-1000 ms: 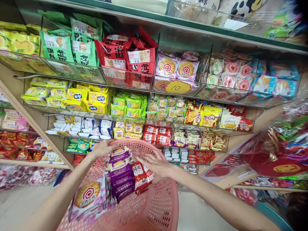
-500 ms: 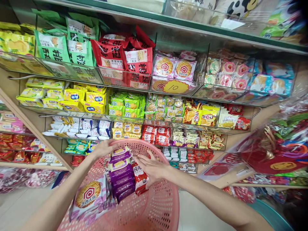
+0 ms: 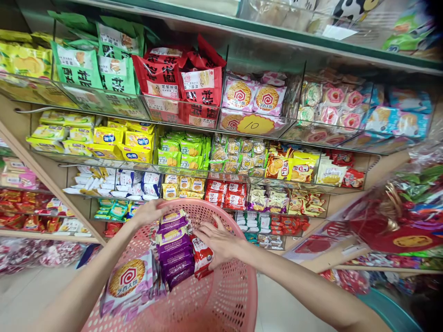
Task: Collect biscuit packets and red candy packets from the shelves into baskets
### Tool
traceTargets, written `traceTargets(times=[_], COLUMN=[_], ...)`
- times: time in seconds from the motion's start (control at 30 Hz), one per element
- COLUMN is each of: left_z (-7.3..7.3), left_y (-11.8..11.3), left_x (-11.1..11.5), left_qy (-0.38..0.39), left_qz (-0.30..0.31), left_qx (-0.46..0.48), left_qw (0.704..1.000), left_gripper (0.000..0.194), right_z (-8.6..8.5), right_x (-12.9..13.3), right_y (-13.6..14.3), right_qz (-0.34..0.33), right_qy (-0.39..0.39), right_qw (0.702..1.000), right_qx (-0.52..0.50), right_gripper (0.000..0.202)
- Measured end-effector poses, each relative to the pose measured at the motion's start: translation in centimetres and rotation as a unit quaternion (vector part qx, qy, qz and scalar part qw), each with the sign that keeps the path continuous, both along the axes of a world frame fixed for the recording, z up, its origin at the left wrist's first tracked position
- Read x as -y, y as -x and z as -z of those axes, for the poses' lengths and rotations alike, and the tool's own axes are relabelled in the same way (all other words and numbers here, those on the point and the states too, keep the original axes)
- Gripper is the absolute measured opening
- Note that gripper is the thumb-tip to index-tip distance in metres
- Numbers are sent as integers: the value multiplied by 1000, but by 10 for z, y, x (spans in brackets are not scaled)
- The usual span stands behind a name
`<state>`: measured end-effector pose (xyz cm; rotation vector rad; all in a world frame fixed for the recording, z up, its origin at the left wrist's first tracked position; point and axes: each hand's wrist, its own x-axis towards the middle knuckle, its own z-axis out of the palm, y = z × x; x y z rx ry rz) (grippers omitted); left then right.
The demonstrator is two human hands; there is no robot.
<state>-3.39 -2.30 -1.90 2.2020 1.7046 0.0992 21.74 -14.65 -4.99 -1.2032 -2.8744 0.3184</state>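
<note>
A pink perforated plastic basket (image 3: 238, 295) is below me, with snack packets in its left part. My left hand (image 3: 150, 213) is closed over its far left rim. My right hand (image 3: 218, 242) reaches inside, fingers spread and resting against a red biscuit packet (image 3: 201, 258); its thumb is hidden. Touching that packet on the left is a row of purple soda biscuit packets (image 3: 176, 256). Round-biscuit packets in pink and white wrappers (image 3: 127, 282) lie nearest me at the left.
Tiered shelves hold green bags (image 3: 78, 64), red bags (image 3: 159, 76), yellow packets (image 3: 138, 145) and small red packets (image 3: 235, 196). A yellow tag (image 3: 255, 124) marked 10 hangs on a shelf front. Right stands a wrapped red gift bundle (image 3: 391, 226); a teal tub (image 3: 389, 309) is at lower right.
The view has shifted very slightly against the shelves. Both hands and the packets in the basket stay nearly where they were.
</note>
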Motion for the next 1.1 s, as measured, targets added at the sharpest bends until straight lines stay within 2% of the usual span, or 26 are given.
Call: traceTargets(times=[0.27,0.5,0.57,0.67,0.73,0.8,0.87,0.93,1.1], left_z=[-1,0,-2,-3,-3,-1,0,0,3], left_y=[-2,0,0,1,2,2,3,2,4], left_x=[-3,-5,-3,-2,-3,-4,-4,-4,-4], left_qy=[-9,-2,5,12,16,16,15,17,12], left_qz=[-3,0,1,0,-2,-4,-5,-6,0], left_qx=[25,6,3,11,11,9,7,8,15], left_qw=[1000,1000,1000,1000,1000,1000,1000,1000,1000], left_gripper=[65,64,62,58,58,58,58,58,58], right_z=[-9,-1,-5,-22,-34,-39,-34,-20,14], right_x=[0,0,1,-3,-13,-29,-49,-69,-105], right_y=[4,9,9,2,-9,-24,-42,-58,-77], right_qz=[8,15,13,21,57,122,195,252,313], right_qy=[-32,-29,-14,-5,-34,-94,-156,-199,-264], right_qw=[999,999,1000,999,995,982,958,937,909], right_qx=[13,11,4,-28,-68,-112,-139,-135,-75], right_gripper=[93,101,104,105,92,69,50,43,45])
